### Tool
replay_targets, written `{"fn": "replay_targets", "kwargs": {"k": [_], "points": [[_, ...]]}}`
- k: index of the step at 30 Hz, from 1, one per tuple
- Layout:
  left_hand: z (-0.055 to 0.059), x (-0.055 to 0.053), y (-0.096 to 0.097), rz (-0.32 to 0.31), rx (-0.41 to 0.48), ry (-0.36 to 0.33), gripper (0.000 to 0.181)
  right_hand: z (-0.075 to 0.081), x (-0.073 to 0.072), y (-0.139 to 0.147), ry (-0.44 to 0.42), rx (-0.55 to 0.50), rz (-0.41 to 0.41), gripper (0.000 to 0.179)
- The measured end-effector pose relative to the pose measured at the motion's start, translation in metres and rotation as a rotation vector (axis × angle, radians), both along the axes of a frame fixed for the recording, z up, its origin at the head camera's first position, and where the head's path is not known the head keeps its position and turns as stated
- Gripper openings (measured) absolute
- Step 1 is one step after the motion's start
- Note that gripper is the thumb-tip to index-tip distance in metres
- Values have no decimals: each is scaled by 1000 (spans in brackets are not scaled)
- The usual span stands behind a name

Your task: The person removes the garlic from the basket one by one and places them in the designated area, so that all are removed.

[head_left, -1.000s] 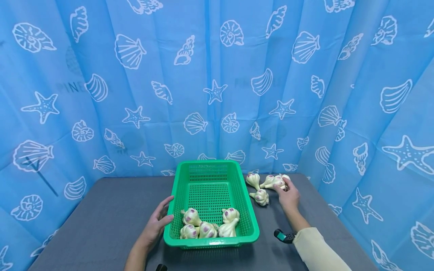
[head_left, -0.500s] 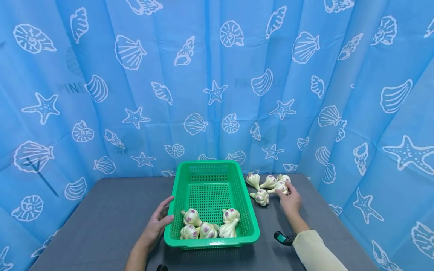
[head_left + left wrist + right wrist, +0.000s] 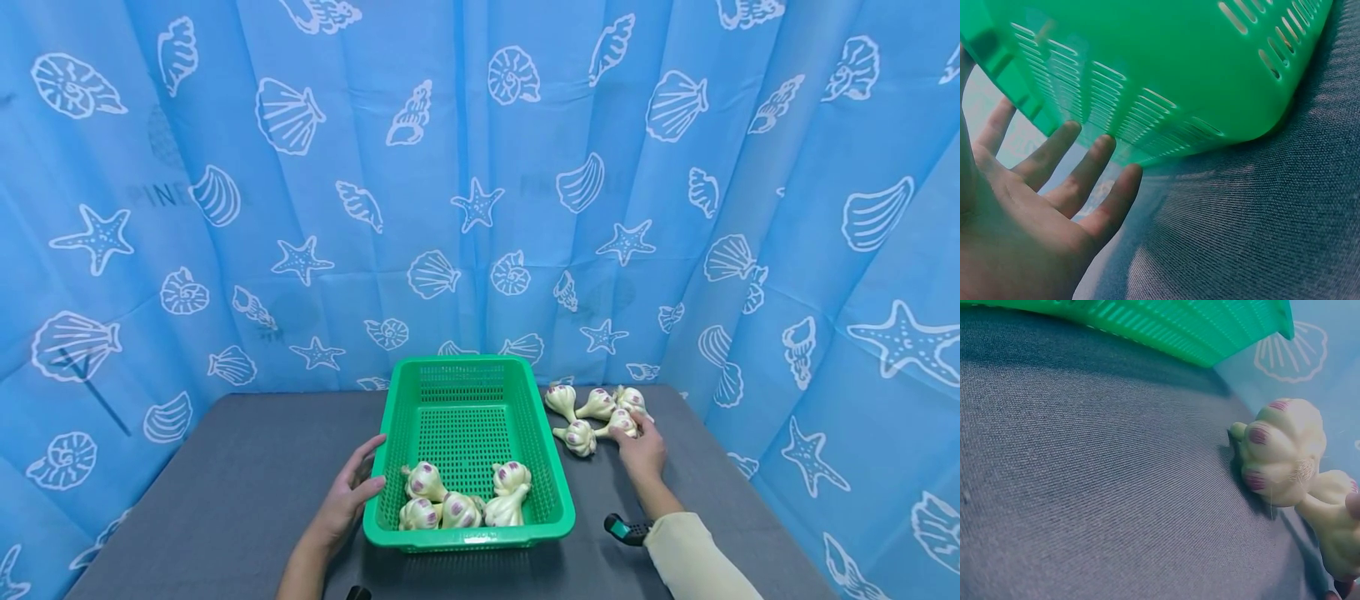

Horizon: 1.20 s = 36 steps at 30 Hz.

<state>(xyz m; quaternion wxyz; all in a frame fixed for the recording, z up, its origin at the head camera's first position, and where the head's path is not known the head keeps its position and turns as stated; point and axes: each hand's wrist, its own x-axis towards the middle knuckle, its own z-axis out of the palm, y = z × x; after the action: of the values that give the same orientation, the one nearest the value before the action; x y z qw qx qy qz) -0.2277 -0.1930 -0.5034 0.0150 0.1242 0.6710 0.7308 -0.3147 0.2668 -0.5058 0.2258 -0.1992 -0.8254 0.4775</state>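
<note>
Gray table (image 3: 247, 467) (basket (image 3: 461, 433), garlic (image 3: 577, 437) atop)

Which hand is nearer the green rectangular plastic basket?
Left: the left hand is at the left side of the basket; the right hand is farther off, beyond its right side, gripping a cream-and-purple garlic bulb.

Five garlic bulbs (image 3: 423, 481) are lying inside one green basket (image 3: 420, 540), while five other bulbs (image 3: 579, 437) are clustering outside it. One grey tabletop (image 3: 240, 492) is carrying the basket. One left hand (image 3: 345, 496) and one right hand (image 3: 642, 452) are showing, with one pale sleeve (image 3: 697, 557) and two dark wrist devices (image 3: 628, 530) appearing partly.
</note>
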Motion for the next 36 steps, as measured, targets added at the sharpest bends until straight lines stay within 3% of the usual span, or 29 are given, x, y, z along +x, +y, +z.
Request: {"fn": "replay_targets", "kwargs": {"k": [16,36], "points": [[-1,1,1,28,-11,-11,61,-1,1,-1,-26,-8,-2,53],[-1,1,0,9,-13,5,61,-5,3,1,-14,16,-8,51]]}}
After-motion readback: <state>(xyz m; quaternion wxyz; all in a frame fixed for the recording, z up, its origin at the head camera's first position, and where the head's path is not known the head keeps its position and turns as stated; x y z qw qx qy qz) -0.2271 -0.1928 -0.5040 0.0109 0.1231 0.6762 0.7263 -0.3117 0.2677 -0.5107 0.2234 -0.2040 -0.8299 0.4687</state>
